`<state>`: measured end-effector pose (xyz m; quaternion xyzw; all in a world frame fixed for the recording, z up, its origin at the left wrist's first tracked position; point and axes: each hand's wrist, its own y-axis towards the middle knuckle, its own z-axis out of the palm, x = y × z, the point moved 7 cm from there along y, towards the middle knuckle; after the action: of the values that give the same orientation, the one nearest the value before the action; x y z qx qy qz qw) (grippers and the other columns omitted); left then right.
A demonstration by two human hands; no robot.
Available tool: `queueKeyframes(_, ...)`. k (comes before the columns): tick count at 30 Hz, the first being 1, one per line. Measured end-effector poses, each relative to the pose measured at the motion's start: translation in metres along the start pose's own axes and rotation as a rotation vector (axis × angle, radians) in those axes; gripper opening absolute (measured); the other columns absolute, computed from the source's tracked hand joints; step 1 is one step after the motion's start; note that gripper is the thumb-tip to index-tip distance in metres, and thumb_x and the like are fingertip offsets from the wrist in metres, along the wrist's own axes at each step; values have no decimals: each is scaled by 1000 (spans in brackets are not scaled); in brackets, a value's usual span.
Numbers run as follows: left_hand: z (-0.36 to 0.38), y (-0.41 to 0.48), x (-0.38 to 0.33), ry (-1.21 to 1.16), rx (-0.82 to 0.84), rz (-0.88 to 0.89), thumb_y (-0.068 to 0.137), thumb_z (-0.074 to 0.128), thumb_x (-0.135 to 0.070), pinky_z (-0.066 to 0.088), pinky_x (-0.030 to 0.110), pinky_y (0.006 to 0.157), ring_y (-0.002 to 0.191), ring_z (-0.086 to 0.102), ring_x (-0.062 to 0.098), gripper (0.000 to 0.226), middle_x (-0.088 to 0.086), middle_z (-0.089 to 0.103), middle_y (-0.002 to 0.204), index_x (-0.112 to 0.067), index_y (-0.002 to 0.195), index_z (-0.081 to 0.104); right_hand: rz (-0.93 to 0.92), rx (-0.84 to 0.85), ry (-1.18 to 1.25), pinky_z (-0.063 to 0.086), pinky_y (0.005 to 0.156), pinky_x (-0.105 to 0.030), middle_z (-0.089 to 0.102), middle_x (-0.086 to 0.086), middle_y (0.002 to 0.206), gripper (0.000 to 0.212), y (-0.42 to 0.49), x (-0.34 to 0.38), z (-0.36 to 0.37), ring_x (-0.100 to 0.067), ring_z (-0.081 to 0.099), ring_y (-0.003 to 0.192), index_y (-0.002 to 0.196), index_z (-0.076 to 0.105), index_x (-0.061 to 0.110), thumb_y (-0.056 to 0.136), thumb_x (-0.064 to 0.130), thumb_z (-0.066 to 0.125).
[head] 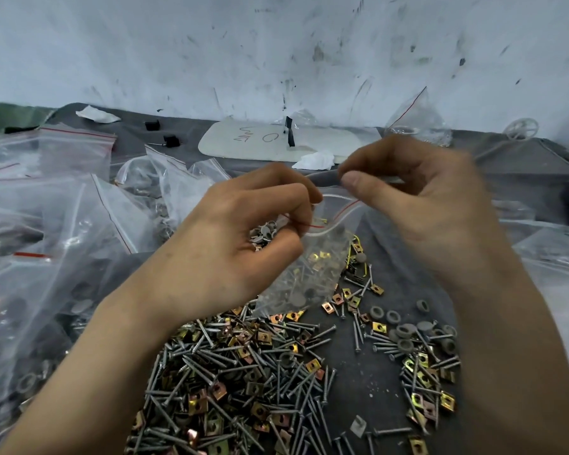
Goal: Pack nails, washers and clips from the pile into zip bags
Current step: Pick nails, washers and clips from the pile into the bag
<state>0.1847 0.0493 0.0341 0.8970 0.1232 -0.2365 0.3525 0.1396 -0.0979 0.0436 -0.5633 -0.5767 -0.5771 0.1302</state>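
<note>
Now, dark grey cloth covers the counter [368, 382], and a scuffed, pen-marked white wall [276, 44] closes off the far side. Against it lies a white board [253, 139] with scribbles, a crumpled tissue [314, 160] just in front. The left side is crowded: filled bags [79, 208] heaped out to the edge, red seal lines showing. More clear plastic [555, 254] spreads along the right edge, so bare cloth shows mostly in the middle, right of the pile [243, 366]. That pile, nails, brassy clips and grey washers [404, 336], sprawls across the near centre beneath both forearms. Above it hangs the zip bag [312, 267], mouth up, partly filled with nails, clips and washers. The left hand [240, 238] is curled, pinching the bag's left lip while cupping a small clutch of grey pieces in its palm. The right hand [418, 205], blurred, pinches the right lip between thumb and forefinger, other fingers curled in.
</note>
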Motion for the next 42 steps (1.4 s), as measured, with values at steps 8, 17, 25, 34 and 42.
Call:
queueKeyframes(8,-8,0,7,45,-116,-41,81,44,-22,46,23,85,98,56,-2,14,0,64,105,-16,77,56,443,104,-390,46,67,-27,62,6,73,13,1,-94,-14,-9,56,66,80,66,21,87,11,66)
queueKeyframes(17,-15,0,15,-5,-168,-117,81,44,-26,50,47,88,104,59,9,13,-6,61,102,-20,77,55,616,534,-762,49,80,-25,69,-5,100,8,-22,-144,46,-19,63,92,87,73,19,82,14,71)
queueKeyframes(25,-20,-3,20,-38,-227,-188,84,49,-12,50,39,90,106,59,8,14,-10,62,102,-23,79,55,647,556,-780,50,84,-32,63,-7,106,13,-28,-151,54,-24,59,98,91,64,15,81,11,71)
queueKeyframes(34,-16,-1,20,-7,-161,-153,86,48,-13,48,45,90,107,57,9,13,-6,62,104,-21,82,57,481,314,-553,40,58,-18,60,5,82,13,-7,-120,33,-6,55,70,85,63,24,86,12,67)
queueKeyframes(42,-4,1,12,-38,-52,-81,87,47,-4,49,38,84,98,59,11,15,3,63,105,-13,84,59,-50,-117,107,49,74,-18,69,15,75,16,6,-9,-1,-3,66,78,78,64,28,79,13,67)
